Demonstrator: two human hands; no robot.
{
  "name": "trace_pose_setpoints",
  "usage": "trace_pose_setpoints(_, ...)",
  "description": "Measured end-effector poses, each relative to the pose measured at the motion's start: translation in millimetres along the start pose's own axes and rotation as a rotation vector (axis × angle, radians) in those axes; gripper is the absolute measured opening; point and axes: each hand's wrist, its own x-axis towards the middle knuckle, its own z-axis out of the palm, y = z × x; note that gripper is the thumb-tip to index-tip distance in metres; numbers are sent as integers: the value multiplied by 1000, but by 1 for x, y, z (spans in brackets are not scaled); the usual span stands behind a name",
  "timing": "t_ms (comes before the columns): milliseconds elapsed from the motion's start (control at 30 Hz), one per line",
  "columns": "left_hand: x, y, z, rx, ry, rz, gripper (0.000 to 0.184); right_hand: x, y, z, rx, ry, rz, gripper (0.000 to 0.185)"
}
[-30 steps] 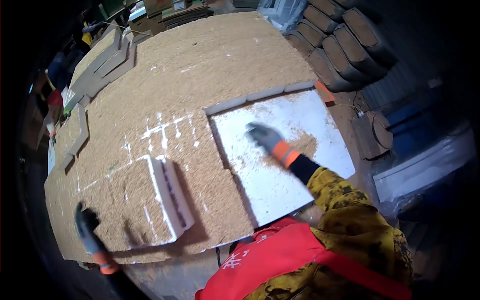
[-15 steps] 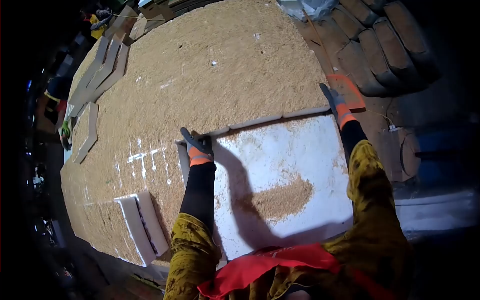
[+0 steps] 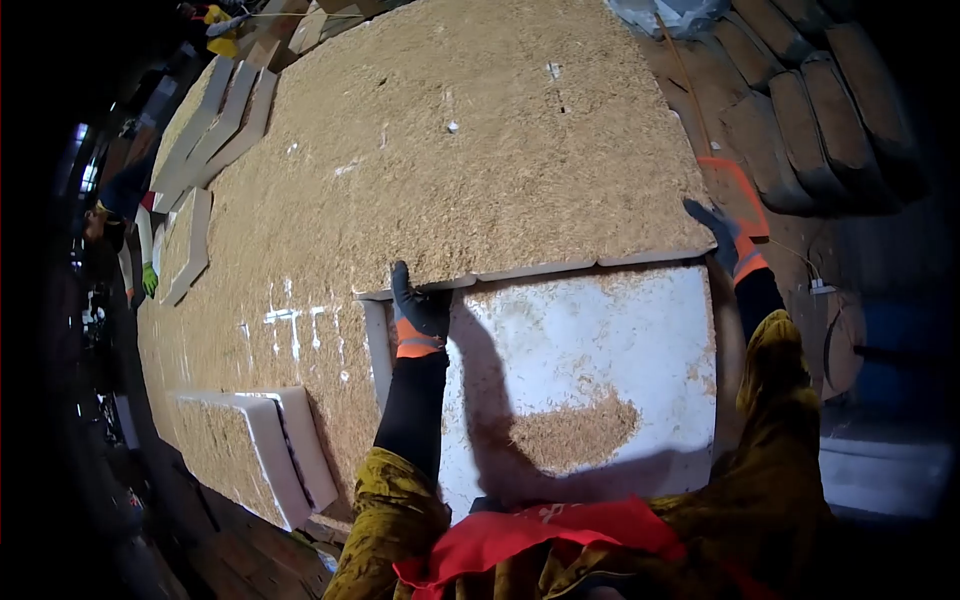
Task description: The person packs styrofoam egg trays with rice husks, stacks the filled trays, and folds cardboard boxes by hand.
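A white-edged slab or shallow tray point(image 3: 560, 268), covered with loose straw-coloured flakes, has its near edge across the middle of the view. My left hand point(image 3: 420, 312), in a dark glove with an orange cuff, grips this edge near its left end, thumb on top and fingers hidden beneath. My right hand point(image 3: 722, 232), gloved alike, holds the right corner, with the fingers along the side. Between my forearms lies a white panel point(image 3: 600, 330), with a small heap of flakes point(image 3: 575, 432) on it.
White-sided blocks point(image 3: 275, 450) stand at lower left, and more white-sided pieces point(image 3: 215, 130) lean at upper left. A co-worker's gloved hand point(image 3: 149, 280) is at far left. An orange shovel point(image 3: 742, 190) lies right, near stacked brown sacks point(image 3: 800, 120).
Both hands and the held edge sit a little lower and farther right in view, closer to me. The camera has shifted too. The left end of the edge now shows past my left hand.
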Motion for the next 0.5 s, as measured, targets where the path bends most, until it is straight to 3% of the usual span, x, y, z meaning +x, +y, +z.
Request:
trace_pose_setpoints(67,-1,2,-2,17,-18,30,60,9,34,-22,-37,-35,-125,49)
trace_pose_setpoints(100,-8,5,0,21,-20,37,59,-15,28,-22,-768,-45,-419,44)
trace_pose_setpoints(233,-50,11,-4,-14,-14,23,49,-87,55,-16,-571,147,-479,41)
trace_pose_setpoints(300,-77,28,-3,68,-89,13,40,-131,58,-17,-865,210,-589,46)
trace_pose_setpoints(333,-99,42,-3,185,-133,18,37,-146,77,-13,-891,294,-808,48)
trace_pose_setpoints(367,-113,49,-12,338,-21,86,40,-164,61,29,-826,439,-1035,48)
trace_pose_setpoints(400,-130,61,-24,489,10,223,46,-180,56,46,-871,547,-949,52)
trace_pose_setpoints(433,-146,72,-35,644,64,358,52,-195,66,53,-706,566,-880,52)
trace_pose_setpoints(467,-163,90,-45,723,88,477,48,-212,55,78,-808,573,-863,42)
trace_pose_setpoints(500,-182,117,-57,752,105,589,45,-219,64,87,-670,523,-822,38)
